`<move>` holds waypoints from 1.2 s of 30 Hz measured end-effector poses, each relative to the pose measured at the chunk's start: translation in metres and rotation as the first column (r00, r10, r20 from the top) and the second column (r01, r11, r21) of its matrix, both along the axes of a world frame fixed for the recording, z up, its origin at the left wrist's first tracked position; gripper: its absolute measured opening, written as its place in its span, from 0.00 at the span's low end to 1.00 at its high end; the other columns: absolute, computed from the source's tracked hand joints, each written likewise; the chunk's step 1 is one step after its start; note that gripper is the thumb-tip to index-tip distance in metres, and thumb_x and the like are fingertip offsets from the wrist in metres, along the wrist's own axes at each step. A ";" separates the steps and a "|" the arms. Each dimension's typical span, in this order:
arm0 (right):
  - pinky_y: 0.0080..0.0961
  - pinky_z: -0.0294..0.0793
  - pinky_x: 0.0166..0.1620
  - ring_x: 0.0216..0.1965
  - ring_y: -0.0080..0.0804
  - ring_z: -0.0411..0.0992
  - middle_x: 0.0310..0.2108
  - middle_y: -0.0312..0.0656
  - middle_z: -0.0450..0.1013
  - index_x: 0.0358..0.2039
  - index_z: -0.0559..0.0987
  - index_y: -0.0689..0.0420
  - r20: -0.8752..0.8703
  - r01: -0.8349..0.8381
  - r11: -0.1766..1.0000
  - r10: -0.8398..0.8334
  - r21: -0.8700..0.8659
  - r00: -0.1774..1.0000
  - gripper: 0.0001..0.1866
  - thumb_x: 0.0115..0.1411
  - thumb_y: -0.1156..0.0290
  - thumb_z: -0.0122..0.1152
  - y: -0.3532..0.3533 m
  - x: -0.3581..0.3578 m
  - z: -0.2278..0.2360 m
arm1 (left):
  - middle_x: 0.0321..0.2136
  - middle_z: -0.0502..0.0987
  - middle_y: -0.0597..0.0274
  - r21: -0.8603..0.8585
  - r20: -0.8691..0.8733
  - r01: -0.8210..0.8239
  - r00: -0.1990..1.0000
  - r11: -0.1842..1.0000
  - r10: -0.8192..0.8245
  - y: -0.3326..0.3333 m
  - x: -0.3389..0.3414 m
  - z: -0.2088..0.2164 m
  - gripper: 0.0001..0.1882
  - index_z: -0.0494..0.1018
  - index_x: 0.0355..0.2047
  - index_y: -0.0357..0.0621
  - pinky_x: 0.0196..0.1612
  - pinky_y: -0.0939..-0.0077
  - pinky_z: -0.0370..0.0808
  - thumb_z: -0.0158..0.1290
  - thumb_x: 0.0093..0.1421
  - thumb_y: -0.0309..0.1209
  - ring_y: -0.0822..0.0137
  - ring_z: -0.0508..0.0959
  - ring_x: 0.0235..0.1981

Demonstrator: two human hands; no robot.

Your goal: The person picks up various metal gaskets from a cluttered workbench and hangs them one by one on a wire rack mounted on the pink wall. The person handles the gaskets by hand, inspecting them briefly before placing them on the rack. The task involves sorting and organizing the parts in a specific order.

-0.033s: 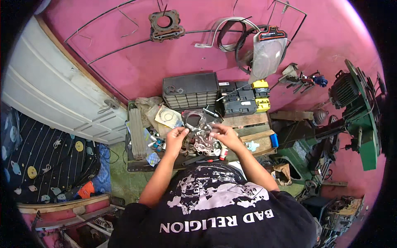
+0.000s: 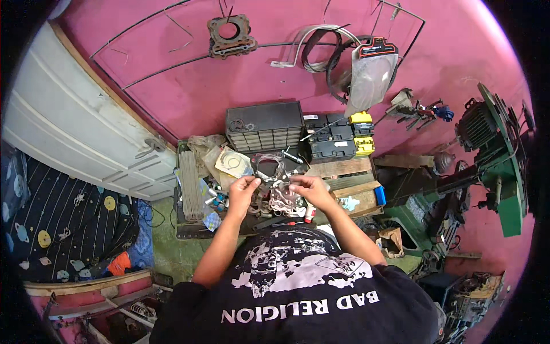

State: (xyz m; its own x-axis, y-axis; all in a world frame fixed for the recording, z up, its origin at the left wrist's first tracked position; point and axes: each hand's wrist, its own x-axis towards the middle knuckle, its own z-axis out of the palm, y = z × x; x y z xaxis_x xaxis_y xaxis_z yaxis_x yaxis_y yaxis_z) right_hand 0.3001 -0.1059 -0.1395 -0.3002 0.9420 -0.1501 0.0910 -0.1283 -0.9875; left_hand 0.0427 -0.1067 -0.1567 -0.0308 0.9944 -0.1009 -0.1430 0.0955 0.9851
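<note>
Over the cluttered bench, my left hand (image 2: pixel 244 194) and my right hand (image 2: pixel 311 191) face each other, fingers pinched. Between them a see-through plastic packet (image 2: pixel 282 184) seems to be held by its edges; what lies in it is too small to make out. Just beyond is a round, thin gasket-like ring (image 2: pixel 269 163). Below the packet lies a heap of pale rings and small metal parts (image 2: pixel 281 203). A flat packet with a ring in it (image 2: pixel 234 163) rests past my left hand. Near the bench's front edge are a red-handled screwdriver (image 2: pixel 293 223) and a small red-and-white tube (image 2: pixel 310 215).
A dark drawer cabinet (image 2: pixel 264 123) stands at the back against the pink wall, beside black and yellow batteries (image 2: pixel 338 137). Wooden boards (image 2: pixel 344 167) lie at the right. A green drill press (image 2: pixel 507 189) rises farther right. A white door (image 2: pixel 86 114) is at the left.
The see-through packet has shifted slightly between my hands and sits a little lower. My right hand has moved slightly; my left hand is almost still.
</note>
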 end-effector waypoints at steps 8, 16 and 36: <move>0.21 0.75 0.43 0.36 0.22 0.77 0.33 0.38 0.81 0.40 0.84 0.63 -0.237 0.131 0.991 -0.127 0.001 0.963 0.09 0.65 0.72 0.62 0.035 -0.042 0.027 | 0.44 0.80 0.62 -0.002 0.266 0.084 0.961 0.996 -0.080 0.018 -0.029 0.033 0.21 0.73 0.54 0.33 0.50 0.77 0.71 0.60 0.64 0.33 0.73 0.77 0.44; 0.23 0.74 0.46 0.37 0.23 0.76 0.35 0.39 0.81 0.43 0.83 0.63 -0.302 0.153 0.980 -0.109 0.126 0.947 0.11 0.65 0.70 0.63 0.095 -0.069 0.097 | 0.42 0.81 0.58 0.192 0.257 0.079 0.958 0.978 -0.128 0.091 -0.053 0.103 0.12 0.76 0.46 0.34 0.51 0.73 0.74 0.59 0.63 0.25 0.70 0.79 0.42; 0.19 0.67 0.31 0.26 0.16 0.66 0.26 0.32 0.77 0.40 0.84 0.64 -0.144 0.451 0.787 -0.433 0.421 0.890 0.13 0.65 0.67 0.62 0.253 -0.127 0.240 | 0.33 0.80 0.65 0.436 -0.045 -0.088 0.992 0.896 0.119 0.239 -0.060 0.267 0.11 0.77 0.43 0.35 0.37 0.82 0.70 0.59 0.61 0.27 0.77 0.75 0.32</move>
